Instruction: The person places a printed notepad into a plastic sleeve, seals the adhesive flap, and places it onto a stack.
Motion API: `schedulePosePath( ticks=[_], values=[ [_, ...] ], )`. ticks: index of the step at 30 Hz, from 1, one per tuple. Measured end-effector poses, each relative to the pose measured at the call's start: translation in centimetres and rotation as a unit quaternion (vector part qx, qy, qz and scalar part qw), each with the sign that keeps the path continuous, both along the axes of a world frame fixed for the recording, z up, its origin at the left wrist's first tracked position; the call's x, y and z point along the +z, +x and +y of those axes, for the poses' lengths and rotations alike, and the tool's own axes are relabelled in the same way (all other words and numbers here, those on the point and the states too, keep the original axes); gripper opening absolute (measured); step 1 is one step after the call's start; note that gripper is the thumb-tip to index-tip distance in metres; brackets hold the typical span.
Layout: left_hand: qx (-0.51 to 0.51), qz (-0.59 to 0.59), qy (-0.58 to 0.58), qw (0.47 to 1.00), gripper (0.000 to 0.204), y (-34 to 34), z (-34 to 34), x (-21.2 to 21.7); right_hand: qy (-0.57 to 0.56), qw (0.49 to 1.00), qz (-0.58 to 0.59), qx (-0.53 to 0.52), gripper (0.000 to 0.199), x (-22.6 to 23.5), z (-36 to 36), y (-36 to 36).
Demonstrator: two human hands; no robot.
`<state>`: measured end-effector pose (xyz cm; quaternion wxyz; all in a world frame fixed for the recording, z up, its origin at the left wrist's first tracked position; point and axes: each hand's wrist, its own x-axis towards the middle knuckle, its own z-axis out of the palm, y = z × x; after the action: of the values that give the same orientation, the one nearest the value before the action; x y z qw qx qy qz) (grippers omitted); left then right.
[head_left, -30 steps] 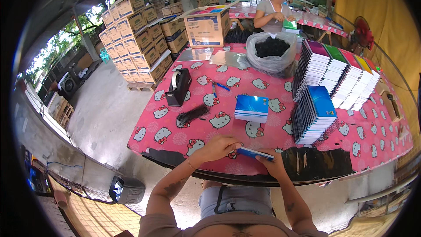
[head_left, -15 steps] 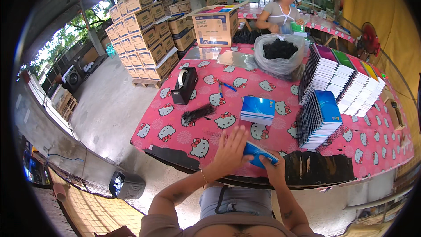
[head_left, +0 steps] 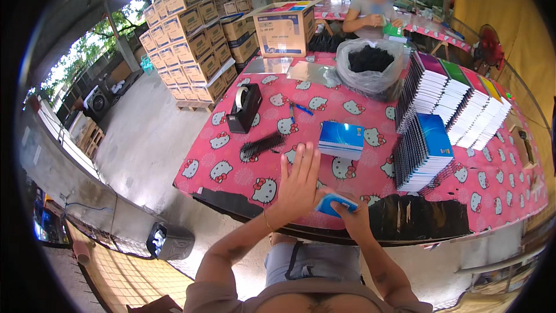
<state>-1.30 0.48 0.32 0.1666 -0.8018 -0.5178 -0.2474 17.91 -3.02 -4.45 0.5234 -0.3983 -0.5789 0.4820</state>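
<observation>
Reached farther forward with the left hand (head_left: 298, 188), held flat and gripping nothing, while pinching a blue notebook (head_left: 332, 202) above the near side of the counter (head_left: 237, 168) in the curled right hand (head_left: 359, 219), with thumb across its cover, seemingly to steady it.

Free gap between two obstacles: low notebook pile (head_left: 341, 138), tall blue stack (head_left: 424, 153)

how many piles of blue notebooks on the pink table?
2: a short pile near the middle, a taller pile to its right. The blue notebook in the right hand isn't counted; more could be hidden behind.
</observation>
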Motion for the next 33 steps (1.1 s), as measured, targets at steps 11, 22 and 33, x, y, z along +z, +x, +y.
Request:
schedulePosePath(
  ticks=[11, 22, 33],
  values=[
    [-0.052, 0.057, -0.086, 0.993, 0.094, 0.4, -3.1, -3.2, -0.148, 0.987, 0.054, -0.012, 0.023, 0.5, -0.4, 0.0],
    [-0.164, -0.053, -0.087, 0.981, 0.089, 2.1, -4.8, -7.2, -0.033, 0.999, -0.011, -0.024, 0.021, -1.0, 0.5, 1.3],
    [-0.117, 0.053, -0.091, 0.987, 0.079, 3.2, -0.6, -3.7, 0.032, 0.991, -0.13, -0.015, 0.025, -3.9, 1.6, 1.8]
  ],
)
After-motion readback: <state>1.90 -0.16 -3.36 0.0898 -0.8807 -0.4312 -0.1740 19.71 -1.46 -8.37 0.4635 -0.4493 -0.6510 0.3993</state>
